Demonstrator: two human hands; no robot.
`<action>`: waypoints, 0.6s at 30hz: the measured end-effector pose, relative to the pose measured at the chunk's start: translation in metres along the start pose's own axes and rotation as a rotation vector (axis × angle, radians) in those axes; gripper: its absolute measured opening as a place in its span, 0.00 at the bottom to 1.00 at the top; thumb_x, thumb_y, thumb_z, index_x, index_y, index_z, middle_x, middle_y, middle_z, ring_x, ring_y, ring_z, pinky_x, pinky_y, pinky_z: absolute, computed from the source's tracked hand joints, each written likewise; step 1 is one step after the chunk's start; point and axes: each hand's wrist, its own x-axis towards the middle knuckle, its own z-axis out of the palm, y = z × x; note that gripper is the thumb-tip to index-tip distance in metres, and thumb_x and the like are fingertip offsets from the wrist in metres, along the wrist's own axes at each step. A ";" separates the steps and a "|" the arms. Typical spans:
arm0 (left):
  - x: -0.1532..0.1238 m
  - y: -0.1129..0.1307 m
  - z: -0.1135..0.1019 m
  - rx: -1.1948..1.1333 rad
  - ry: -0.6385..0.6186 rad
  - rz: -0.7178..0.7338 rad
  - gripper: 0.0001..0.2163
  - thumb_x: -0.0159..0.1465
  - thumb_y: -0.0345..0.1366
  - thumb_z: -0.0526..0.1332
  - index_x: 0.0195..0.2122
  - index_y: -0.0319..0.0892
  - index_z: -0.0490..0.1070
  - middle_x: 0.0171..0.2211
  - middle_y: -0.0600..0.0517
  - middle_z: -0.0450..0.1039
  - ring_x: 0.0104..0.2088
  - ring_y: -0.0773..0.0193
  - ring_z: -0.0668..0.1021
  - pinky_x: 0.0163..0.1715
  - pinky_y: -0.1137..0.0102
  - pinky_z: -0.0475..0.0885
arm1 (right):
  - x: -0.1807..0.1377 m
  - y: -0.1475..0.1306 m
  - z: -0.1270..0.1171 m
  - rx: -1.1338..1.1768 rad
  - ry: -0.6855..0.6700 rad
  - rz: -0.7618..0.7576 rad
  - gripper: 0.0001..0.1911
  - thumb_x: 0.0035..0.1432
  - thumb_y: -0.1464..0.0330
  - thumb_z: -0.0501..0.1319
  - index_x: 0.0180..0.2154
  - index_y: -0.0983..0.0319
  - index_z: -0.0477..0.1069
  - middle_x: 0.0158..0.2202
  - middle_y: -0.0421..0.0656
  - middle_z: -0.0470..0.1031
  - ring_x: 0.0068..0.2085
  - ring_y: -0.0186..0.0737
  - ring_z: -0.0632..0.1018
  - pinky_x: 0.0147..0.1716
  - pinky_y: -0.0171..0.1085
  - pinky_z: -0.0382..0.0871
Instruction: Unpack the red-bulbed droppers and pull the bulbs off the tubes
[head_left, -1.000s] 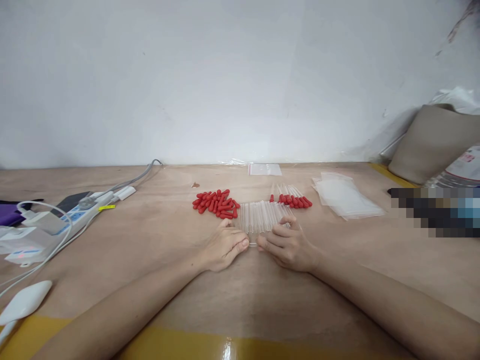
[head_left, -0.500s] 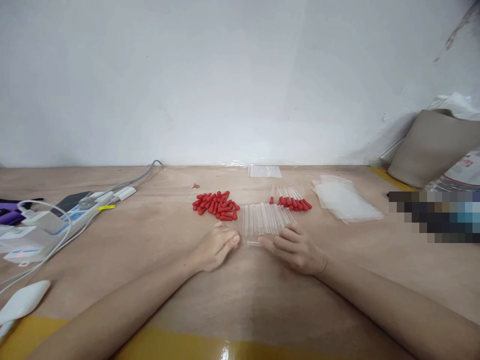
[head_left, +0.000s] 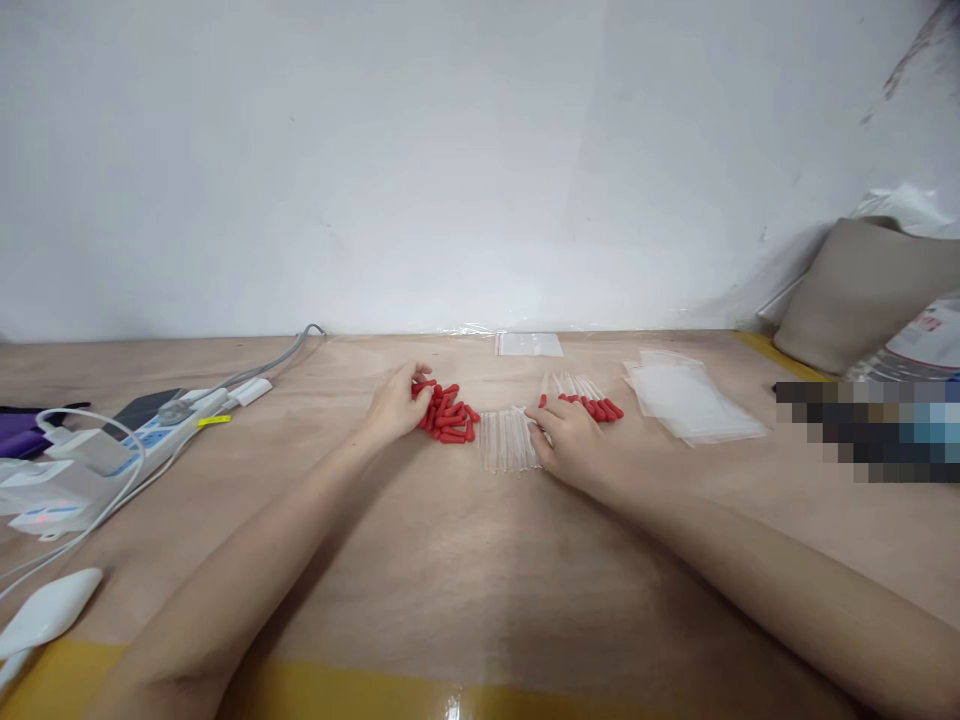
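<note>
My left hand (head_left: 401,402) reaches over the left side of a pile of red rubber bulbs (head_left: 452,420). Its thumb and fingers are apart, with bulbs showing between them. My right hand (head_left: 574,435) lies over the right part of a row of clear glass dropper tubes (head_left: 506,442). Its index finger and thumb are spread at the tubes, and part of the row is hidden beneath the hand. Just behind it are several droppers with red bulbs (head_left: 609,408) fitted on, their thin tips pointing toward the wall.
Clear plastic bags (head_left: 694,395) are stacked at the right, and a small zip bag (head_left: 529,344) lies by the wall. At the left are a power strip (head_left: 157,430) with chargers and cables, and a white spoon-shaped object (head_left: 56,610). A grey-brown container (head_left: 862,290) stands far right.
My left hand has moved forward and left onto the bulbs. My right hand has moved forward over the tubes. The single tube lying in front of the row no longer shows there.
</note>
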 end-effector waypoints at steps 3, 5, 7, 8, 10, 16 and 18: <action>0.004 0.003 0.005 0.078 0.017 0.043 0.06 0.55 0.33 0.55 0.34 0.42 0.66 0.31 0.51 0.71 0.32 0.63 0.72 0.35 0.68 0.66 | 0.006 -0.006 0.005 -0.136 -0.070 -0.036 0.10 0.54 0.75 0.51 0.28 0.65 0.70 0.27 0.46 0.70 0.31 0.39 0.69 0.33 0.38 0.54; 0.002 0.003 0.010 0.134 0.012 0.110 0.03 0.55 0.34 0.55 0.30 0.42 0.65 0.30 0.51 0.70 0.32 0.62 0.72 0.35 0.68 0.66 | 0.005 -0.010 0.007 -0.176 -0.111 -0.047 0.10 0.54 0.75 0.51 0.28 0.65 0.69 0.27 0.46 0.70 0.32 0.40 0.68 0.33 0.39 0.52; -0.001 0.002 0.015 0.174 0.012 0.155 0.03 0.56 0.35 0.55 0.29 0.41 0.65 0.30 0.50 0.70 0.32 0.62 0.71 0.35 0.68 0.65 | 0.004 -0.014 0.007 -0.162 -0.151 -0.026 0.10 0.56 0.72 0.51 0.29 0.65 0.70 0.28 0.46 0.70 0.33 0.40 0.69 0.33 0.39 0.51; -0.002 0.002 0.017 0.182 0.009 0.162 0.04 0.57 0.35 0.55 0.29 0.41 0.65 0.30 0.50 0.70 0.32 0.62 0.71 0.35 0.68 0.65 | 0.003 -0.015 0.006 -0.139 -0.168 -0.004 0.10 0.57 0.70 0.51 0.30 0.65 0.70 0.29 0.46 0.70 0.34 0.41 0.69 0.33 0.39 0.50; -0.004 0.002 0.019 0.185 0.004 0.149 0.06 0.58 0.37 0.55 0.28 0.41 0.65 0.28 0.50 0.69 0.30 0.63 0.70 0.34 0.69 0.65 | 0.001 -0.018 0.005 -0.079 -0.195 0.040 0.11 0.58 0.65 0.52 0.33 0.64 0.70 0.31 0.46 0.70 0.36 0.41 0.69 0.35 0.39 0.51; -0.007 0.010 0.013 0.158 0.079 0.162 0.07 0.58 0.38 0.55 0.27 0.41 0.65 0.27 0.51 0.68 0.30 0.63 0.70 0.33 0.69 0.64 | 0.001 -0.025 0.009 0.017 -0.285 0.080 0.16 0.57 0.59 0.54 0.32 0.66 0.70 0.33 0.47 0.68 0.38 0.41 0.68 0.40 0.40 0.52; -0.008 0.016 0.011 0.141 0.103 0.190 0.07 0.59 0.38 0.55 0.27 0.41 0.65 0.28 0.51 0.69 0.31 0.63 0.71 0.34 0.69 0.65 | 0.001 -0.026 0.011 0.018 -0.296 0.081 0.16 0.58 0.59 0.53 0.33 0.66 0.70 0.33 0.47 0.68 0.37 0.41 0.67 0.40 0.40 0.52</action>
